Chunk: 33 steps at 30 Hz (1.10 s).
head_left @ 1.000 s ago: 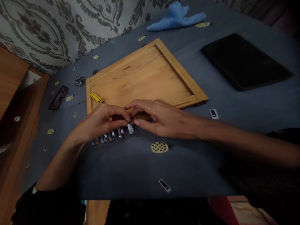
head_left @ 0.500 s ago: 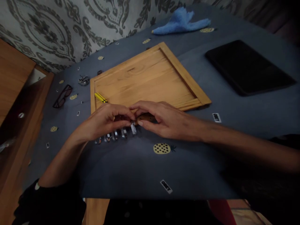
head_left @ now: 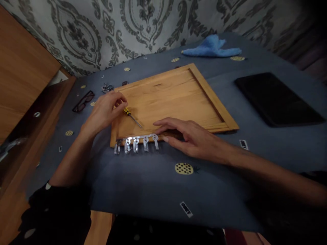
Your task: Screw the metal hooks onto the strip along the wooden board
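Note:
My left hand is over the left part of a framed wooden board, its thumb and fingers closed around the handle of a small yellow-and-black screwdriver. The screwdriver's thin metal shaft points toward the board's front edge. A silver hook rail with several hooks lies along that front edge, the hooks hanging over the side. My right hand rests at the same edge beside the rail's right end. Its fingers lie over the board and its thumb is lower, with a gap between them.
Dark glasses and a small metal object lie left of the board. A black tablet-like slab is at the right. A blue cloth lies at the back near the patterned wall. Wooden furniture stands at the left.
My left hand has left the hook rail and moved back and left to the screwdriver. My right hand has drawn slightly right, uncovering the rail. The view has tilted up.

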Each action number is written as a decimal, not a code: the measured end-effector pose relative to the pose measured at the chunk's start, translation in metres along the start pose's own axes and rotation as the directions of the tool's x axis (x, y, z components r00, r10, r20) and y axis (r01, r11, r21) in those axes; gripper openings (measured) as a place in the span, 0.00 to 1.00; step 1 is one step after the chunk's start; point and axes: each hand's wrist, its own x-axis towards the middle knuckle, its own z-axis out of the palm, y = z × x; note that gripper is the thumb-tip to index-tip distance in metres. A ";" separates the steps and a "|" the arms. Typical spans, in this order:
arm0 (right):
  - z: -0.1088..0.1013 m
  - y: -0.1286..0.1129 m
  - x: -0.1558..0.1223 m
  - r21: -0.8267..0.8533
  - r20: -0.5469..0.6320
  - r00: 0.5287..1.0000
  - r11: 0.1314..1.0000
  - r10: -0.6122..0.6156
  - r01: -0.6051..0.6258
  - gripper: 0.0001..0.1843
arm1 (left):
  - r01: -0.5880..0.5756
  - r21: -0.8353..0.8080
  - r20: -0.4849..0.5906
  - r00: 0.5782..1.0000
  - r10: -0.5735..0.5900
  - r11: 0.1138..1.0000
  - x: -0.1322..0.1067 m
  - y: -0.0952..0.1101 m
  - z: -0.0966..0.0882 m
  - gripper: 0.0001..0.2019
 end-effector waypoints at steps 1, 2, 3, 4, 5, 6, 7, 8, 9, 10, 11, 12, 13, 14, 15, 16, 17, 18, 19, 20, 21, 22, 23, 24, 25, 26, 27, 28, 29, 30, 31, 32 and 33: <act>0.000 0.000 0.000 0.009 -0.001 1.000 1.000 0.000 0.000 0.19 | 0.003 0.004 0.038 0.999 -0.003 1.000 0.001 -0.003 0.002 0.12; 0.000 0.001 0.000 0.015 -0.004 1.000 1.000 0.002 -0.002 0.19 | 0.005 0.001 0.072 0.997 -0.005 1.000 0.002 -0.006 0.004 0.13; 0.000 0.001 0.000 0.017 -0.004 1.000 1.000 0.007 -0.006 0.19 | 0.006 -0.003 0.095 0.995 -0.006 1.000 0.002 -0.008 0.007 0.14; 0.000 0.001 0.000 0.015 -0.004 1.000 1.000 0.012 -0.012 0.19 | 0.007 -0.005 0.107 0.994 -0.007 1.000 0.003 -0.010 0.009 0.15; 0.001 0.002 0.000 0.008 -0.003 1.000 1.000 0.017 -0.017 0.18 | 0.009 -0.003 0.110 0.994 -0.008 1.000 0.003 -0.011 0.011 0.15; 0.001 0.002 0.000 -0.003 -0.004 1.000 1.000 0.020 -0.020 0.18 | 0.012 0.002 0.107 0.994 -0.012 1.000 0.003 -0.012 0.014 0.16; 0.000 0.002 0.000 -0.014 -0.005 1.000 1.000 0.022 -0.022 0.18 | 0.015 0.008 0.102 0.995 -0.016 1.000 0.002 -0.012 0.016 0.16; 0.000 0.002 0.000 -0.024 -0.006 1.000 0.999 0.025 -0.025 0.18 | 0.021 0.011 0.096 0.995 -0.022 1.000 0.002 -0.013 0.019 0.16; 0.000 0.001 0.000 -0.032 -0.004 1.000 0.999 0.030 -0.030 0.18 | 0.029 0.014 0.093 0.995 -0.030 0.999 0.001 -0.013 0.021 0.16; -0.001 0.000 0.000 -0.037 -0.001 0.999 0.999 0.035 -0.035 0.18 | 0.040 0.018 0.090 0.995 -0.041 0.999 0.001 -0.013 0.024 0.15; -0.001 -0.001 0.000 -0.039 0.006 0.999 0.998 0.042 -0.042 0.18 | 0.052 0.022 0.087 0.995 -0.054 0.998 0.000 -0.013 0.026 0.15; -0.002 -0.002 0.001 -0.042 0.012 0.999 0.998 0.051 -0.050 0.18 | 0.065 0.026 0.083 0.994 -0.067 0.998 -0.001 -0.013 0.027 0.15; -0.002 -0.004 0.001 -0.046 0.016 0.998 0.997 0.060 -0.059 0.18 | 0.079 0.030 0.076 0.994 -0.081 0.996 -0.001 -0.013 0.029 0.14; -0.002 -0.005 0.001 -0.051 0.019 0.997 0.996 0.068 -0.067 0.18 | 0.093 0.034 0.067 0.993 -0.095 0.995 -0.001 -0.013 0.030 0.14; -0.002 -0.005 0.001 -0.054 0.022 0.997 0.996 0.075 -0.074 0.18 | 0.106 0.037 0.058 0.992 -0.108 0.994 0.000 -0.013 0.031 0.14; -0.003 -0.006 0.001 -0.058 0.020 0.997 0.995 0.079 -0.078 0.18 | 0.120 0.040 0.050 0.991 -0.122 0.992 0.001 -0.013 0.032 0.14; -0.003 -0.006 0.001 -0.058 0.020 0.996 0.995 0.083 -0.082 0.18 | 0.133 0.043 0.043 0.990 -0.135 0.990 0.002 -0.012 0.033 0.13; -0.003 -0.006 0.001 -0.058 0.021 0.996 0.995 0.086 -0.085 0.18 | 0.149 0.047 0.036 0.988 -0.150 0.988 0.003 -0.012 0.033 0.13; -0.003 -0.006 0.001 -0.055 0.025 0.996 0.995 0.088 -0.086 0.18 | 0.164 0.051 0.028 0.986 -0.166 0.985 0.004 -0.011 0.034 0.12; -0.003 -0.006 0.001 -0.051 0.028 0.996 0.995 0.090 -0.088 0.18 | 0.179 0.054 0.020 0.983 -0.181 0.982 0.005 -0.010 0.035 0.12; -0.003 -0.006 0.001 -0.047 0.029 0.995 0.995 0.091 -0.090 0.18 | 0.195 0.058 0.011 0.981 -0.196 0.979 0.006 -0.009 0.036 0.12; -0.003 -0.006 0.001 -0.043 0.028 0.995 0.995 0.091 -0.089 0.18 | 0.209 0.060 0.002 0.978 -0.210 0.976 0.007 -0.008 0.036 0.12; -0.003 -0.007 0.001 -0.041 0.026 0.996 0.995 0.090 -0.089 0.18 | 0.221 0.061 -0.006 0.975 -0.221 0.973 0.007 -0.007 0.036 0.11; -0.003 -0.007 0.001 -0.042 0.021 0.996 0.995 0.087 -0.086 0.18 | 0.231 0.061 -0.014 0.973 -0.230 0.971 0.007 -0.006 0.037 0.11; -0.003 -0.007 0.001 -0.046 0.015 0.996 0.995 0.085 -0.084 0.17 | 0.238 0.059 -0.020 0.971 -0.237 0.970 0.007 -0.006 0.036 0.11; -0.002 -0.007 0.001 -0.053 0.012 0.996 0.995 0.084 -0.084 0.17 | 0.243 0.055 -0.024 0.970 -0.242 0.968 0.007 -0.005 0.036 0.11; -0.002 -0.006 0.001 -0.061 0.010 0.996 0.995 0.084 -0.083 0.16 | 0.246 0.049 -0.026 0.969 -0.245 0.968 0.007 -0.005 0.036 0.11; -0.002 -0.006 0.001 -0.066 0.012 0.996 0.994 0.085 -0.084 0.16 | 0.248 0.043 -0.027 0.969 -0.247 0.968 0.007 -0.004 0.036 0.10; -0.002 -0.006 0.001 -0.069 0.012 0.996 0.994 0.085 -0.084 0.16 | 0.249 0.038 -0.026 0.968 -0.248 0.968 0.007 -0.004 0.035 0.10; -0.002 -0.006 0.001 -0.070 0.013 0.996 0.994 0.084 -0.083 0.16 | 0.250 0.032 -0.024 0.968 -0.250 0.968 0.007 -0.004 0.035 0.10; -0.002 -0.006 0.001 -0.071 0.013 0.997 0.994 0.082 -0.081 0.16 | 0.252 0.021 -0.024 0.968 -0.251 0.968 0.006 -0.004 0.035 0.10; -0.002 -0.006 0.001 -0.074 0.012 0.997 0.994 0.081 -0.080 0.16 | 0.254 0.007 -0.026 0.967 -0.253 0.967 0.006 -0.005 0.035 0.10; -0.002 -0.006 0.001 -0.078 0.009 0.997 0.994 0.079 -0.078 0.16 | 0.256 -0.009 -0.031 0.966 -0.256 0.967 0.006 -0.005 0.035 0.10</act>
